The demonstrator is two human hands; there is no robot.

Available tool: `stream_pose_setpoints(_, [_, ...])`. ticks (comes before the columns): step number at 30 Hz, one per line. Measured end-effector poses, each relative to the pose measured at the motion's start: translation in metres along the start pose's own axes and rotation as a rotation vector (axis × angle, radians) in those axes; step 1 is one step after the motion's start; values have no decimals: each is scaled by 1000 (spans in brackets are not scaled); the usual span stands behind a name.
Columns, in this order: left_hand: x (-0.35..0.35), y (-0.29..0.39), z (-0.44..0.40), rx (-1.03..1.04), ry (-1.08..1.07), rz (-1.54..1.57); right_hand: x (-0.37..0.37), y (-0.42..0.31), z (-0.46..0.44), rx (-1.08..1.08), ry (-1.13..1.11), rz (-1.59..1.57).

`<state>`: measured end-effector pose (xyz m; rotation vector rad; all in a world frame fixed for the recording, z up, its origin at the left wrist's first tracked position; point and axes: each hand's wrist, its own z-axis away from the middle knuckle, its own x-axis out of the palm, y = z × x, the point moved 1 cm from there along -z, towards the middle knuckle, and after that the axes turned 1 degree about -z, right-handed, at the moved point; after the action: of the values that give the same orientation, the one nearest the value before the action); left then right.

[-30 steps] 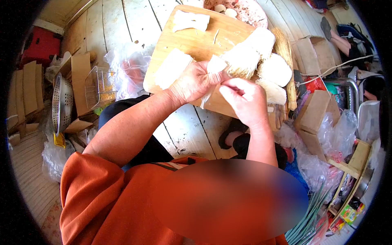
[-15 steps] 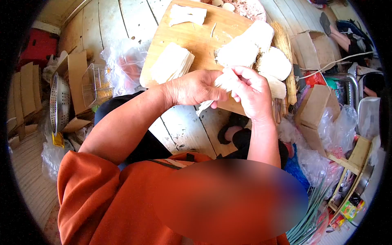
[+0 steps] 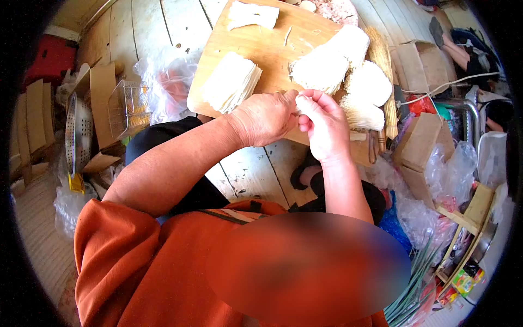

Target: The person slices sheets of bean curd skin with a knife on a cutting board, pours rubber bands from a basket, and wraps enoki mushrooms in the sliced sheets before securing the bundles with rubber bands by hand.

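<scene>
Over the near edge of a wooden board (image 3: 272, 60), my hands meet with their fingertips together. My left hand (image 3: 267, 117) is closed, its back toward me, and hides most of what it grips. The thumb and fingers of my right hand (image 3: 327, 122) pinch a small pale piece (image 3: 298, 102), mostly hidden. To the left of the hands lies a stack of thin off-white sheets (image 3: 231, 82). Beyond my right hand sit a larger layered white pile (image 3: 321, 65), and rounded white pieces (image 3: 370, 84) with ragged, fringed edges. A single white sheet (image 3: 253, 15) rests at the board's far end.
A bundle of straw-coloured stalks (image 3: 379, 54) runs along the board's right side. Left are a wire basket (image 3: 128, 109), a metal colander (image 3: 79, 133) and plastic bags (image 3: 169, 82). Right are cardboard boxes (image 3: 422, 144) and a wooden rack (image 3: 468, 234). Another person's leg (image 3: 455, 49) shows at upper right.
The pale strips that hung below my fingers are now out of sight. My left hand has turned over so its back faces me, and my right hand has shifted slightly left.
</scene>
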<state>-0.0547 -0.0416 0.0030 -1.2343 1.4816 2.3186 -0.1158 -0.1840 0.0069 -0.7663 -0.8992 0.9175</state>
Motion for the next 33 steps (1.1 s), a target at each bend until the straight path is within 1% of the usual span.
stream_pose_setpoints(1, [5, -5, -1, -2, -1, 1, -1, -2, 1, 2, 0, -1])
stream_pose_setpoints(3, [6, -5, -2, 45, -35, 598, -1, -13, 4, -7, -12, 183])
stream_pose_setpoints(4, [0, -4, -1, 41, -34, 596, -3, -18, 4, -6, -16, 180])
stream_pose_setpoints(6, [-12, 0, 3, -140, -353, 1032, -7, -27, 6, 24, -221, 225])
stream_pose_setpoints(7, [-12, -2, 5, -148, -441, 1072, -6, -31, 9, 30, -254, 289])
stream_pose_setpoints(8, [-10, -4, 7, -154, -527, 1112, -5, -32, 11, 30, -260, 288])
stream_pose_setpoints(10, [-7, -6, 10, -93, -580, 1038, -3, -33, 12, 51, -378, 318])
stream_pose_setpoints(11, [1, -8, 10, -17, -538, 1109, -6, -30, 10, 38, -391, 306])
stream_pose_setpoints(12, [0, -8, 12, -19, -536, 1111, -6, -28, 8, 40, -394, 306])
stream_pose_setpoints(14, [-3, -9, 15, -72, -475, 1182, -5, -25, 3, 35, -418, 200])
stream_pose_setpoints(15, [-4, -8, 16, -81, -432, 1178, 0, -25, 3, 37, -419, 199])
stream_pose_setpoints(16, [-7, -9, 16, -83, -431, 1177, 6, -25, 2, 6, -362, 162])
stream_pose_setpoints(17, [-13, -10, 16, -125, -346, 1132, 9, -25, 0, -24, -304, 125])
stream_pose_setpoints(18, [-20, -11, 16, -166, -262, 1086, 11, -24, -4, -23, -305, 124])
stream_pose_setpoints(19, [-31, -13, 21, -131, -74, 1090, 12, -24, -11, -34, -208, 2])
stream_pose_setpoints(20, [-44, -16, 19, -220, 36, 872, 12, -22, -18, -45, -111, -119])
stream_pose_setpoints(21, [-54, -23, 19, -260, 87, 926, 14, -18, -23, -43, -114, -121])
stream_pose_setpoints(22, [-61, -31, 20, -298, 140, 980, 14, -12, -28, -7, -83, -51])
stream_pose_setpoints(24, [-68, -46, 22, -413, 407, 1062, 18, 0, -37, 61, -23, 88])
stream_pose_setpoints(25, [-72, -50, 25, -352, 461, 1117, 27, 9, -39, 96, -1, 222])
stream_pose_setpoints(26, [-73, -52, 26, -354, 466, 1114, 35, 18, -42, 112, -34, 348])
stream_pose_setpoints(28, [-75, -55, 28, -420, 575, 1069, 51, 30, -46, 152, -40, 424])
stream_pose_setpoints(29, [-74, -57, 29, -422, 578, 1070, 54, 42, -51, 154, -42, 425])
stream_pose_setpoints(31, [-71, -63, 31, -473, 540, 903, 58, 61, -64, 2, 8, 558])
stream_pose_setpoints(32, [-71, -66, 32, -499, 520, 819, 59, 65, -68, 2, 3, 558])
stream_pose_setpoints(33, [-70, -64, 33, -465, 495, 854, 62, 66, -70, -11, 23, 626])
